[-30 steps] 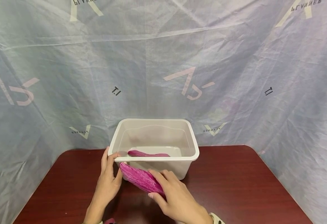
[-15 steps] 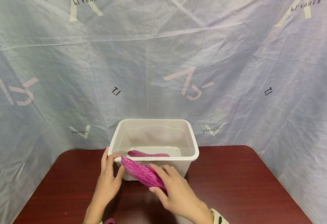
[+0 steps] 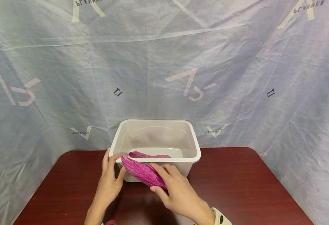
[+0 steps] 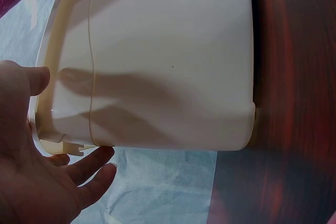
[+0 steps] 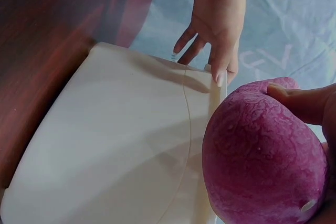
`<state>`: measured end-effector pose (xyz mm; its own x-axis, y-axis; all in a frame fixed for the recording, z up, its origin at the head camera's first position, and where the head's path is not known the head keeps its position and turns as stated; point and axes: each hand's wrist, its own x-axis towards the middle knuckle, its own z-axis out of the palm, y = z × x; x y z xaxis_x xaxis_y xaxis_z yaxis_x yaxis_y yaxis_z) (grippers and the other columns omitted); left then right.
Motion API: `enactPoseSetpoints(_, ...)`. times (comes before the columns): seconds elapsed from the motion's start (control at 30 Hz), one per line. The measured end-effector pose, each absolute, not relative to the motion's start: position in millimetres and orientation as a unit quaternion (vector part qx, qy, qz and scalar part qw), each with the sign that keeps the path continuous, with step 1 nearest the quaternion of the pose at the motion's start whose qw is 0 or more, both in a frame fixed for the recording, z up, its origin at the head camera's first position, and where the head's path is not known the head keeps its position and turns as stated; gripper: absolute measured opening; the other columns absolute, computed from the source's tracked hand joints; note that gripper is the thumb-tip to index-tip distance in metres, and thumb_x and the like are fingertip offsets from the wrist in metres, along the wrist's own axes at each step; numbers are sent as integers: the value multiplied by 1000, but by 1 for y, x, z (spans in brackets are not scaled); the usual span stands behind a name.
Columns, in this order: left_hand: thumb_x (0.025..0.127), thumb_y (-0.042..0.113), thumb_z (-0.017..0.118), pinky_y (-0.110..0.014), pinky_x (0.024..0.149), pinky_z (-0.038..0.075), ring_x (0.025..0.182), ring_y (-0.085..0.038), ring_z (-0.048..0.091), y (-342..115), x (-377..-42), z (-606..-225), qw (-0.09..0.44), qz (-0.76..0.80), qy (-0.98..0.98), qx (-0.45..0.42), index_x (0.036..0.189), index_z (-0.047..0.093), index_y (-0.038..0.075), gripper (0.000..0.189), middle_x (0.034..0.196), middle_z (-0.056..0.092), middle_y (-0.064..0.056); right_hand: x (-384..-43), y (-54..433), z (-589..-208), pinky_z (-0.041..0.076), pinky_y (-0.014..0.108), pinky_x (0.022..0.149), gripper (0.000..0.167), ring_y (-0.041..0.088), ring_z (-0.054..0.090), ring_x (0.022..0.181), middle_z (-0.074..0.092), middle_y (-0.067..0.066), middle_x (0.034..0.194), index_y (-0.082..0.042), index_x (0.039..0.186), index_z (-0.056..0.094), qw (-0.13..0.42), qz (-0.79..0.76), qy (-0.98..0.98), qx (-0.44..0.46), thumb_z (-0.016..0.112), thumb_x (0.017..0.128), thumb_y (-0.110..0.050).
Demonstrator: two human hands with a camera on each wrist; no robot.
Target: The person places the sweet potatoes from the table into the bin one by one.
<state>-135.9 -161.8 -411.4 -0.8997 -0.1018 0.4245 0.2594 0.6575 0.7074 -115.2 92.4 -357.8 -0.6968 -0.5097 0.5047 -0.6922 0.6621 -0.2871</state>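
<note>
A long, streaked magenta vegetable [image 3: 142, 172], shaped like an eggplant, is held in my right hand [image 3: 179, 192]. The thumb lies on its near side, the fingers over its top. It slants up to the left, its narrow tip overlapping the front rim of a white plastic bin [image 3: 154, 160]. The right wrist view shows the vegetable's [image 5: 262, 150] thick, rounded end. With my left hand [image 3: 108, 179], I grip the bin's front left corner, one finger over the rim and the thumb at the front wall. A second magenta vegetable [image 3: 150, 155] lies inside the bin, partly hidden by the front rim.
The bin stands on a dark red-brown wooden table [image 3: 232, 181], towards its back edge. Grey-blue printed cloth [image 3: 147, 78] hangs behind and along both sides. A pale band [image 3: 219, 217] circles my right wrist.
My right hand has raised the magenta vegetable slightly, bringing its tip from below the bin's front rim up to it. The left hand keeps its hold on the bin.
</note>
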Motion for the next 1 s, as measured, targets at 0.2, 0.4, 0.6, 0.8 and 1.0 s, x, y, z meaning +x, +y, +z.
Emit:
enactPoseSetpoints(0.2,103,21,59,-71,91,47,131,-52,50,-160,-137,-411,220,-414,-882,-46,142,42,18,43,169,5,-14,-118,92,-353,54,32,90,62,11,57,112,61,-4,122,-22,145,51,206,225,-890,338,75,90,-38)
enactPoseSetpoints(0.4,102,17,59,-71,91,46,132,-51,49,-160,-137,-411,219,-410,-884,-47,145,40,19,47,169,5,-15,-120,90,-348,53,32,91,61,11,58,113,61,-5,122,-22,145,51,210,222,-885,351,73,91,-40)
enactPoseSetpoints(0.6,101,16,60,-70,91,47,132,-51,49,-161,-138,-411,228,-409,-882,-60,146,39,17,50,168,4,-17,-121,90,-343,54,34,91,61,13,59,115,62,-3,123,-22,145,51,209,215,-888,348,73,91,-39)
enactPoseSetpoints(0.8,101,19,60,-69,89,49,129,-53,51,-161,-138,-412,232,-409,-880,-68,148,38,17,52,168,4,-18,-123,89,-340,54,36,92,61,13,59,117,61,-3,126,-24,145,50,199,210,-894,344,73,91,-40)
enactPoseSetpoints(1.0,101,20,61,-70,88,49,133,-54,47,-162,-136,-413,235,-409,-879,-69,147,38,18,51,168,3,-18,-126,86,-336,54,37,92,58,12,58,119,61,-4,129,-27,145,49,189,209,-895,346,71,92,-40)
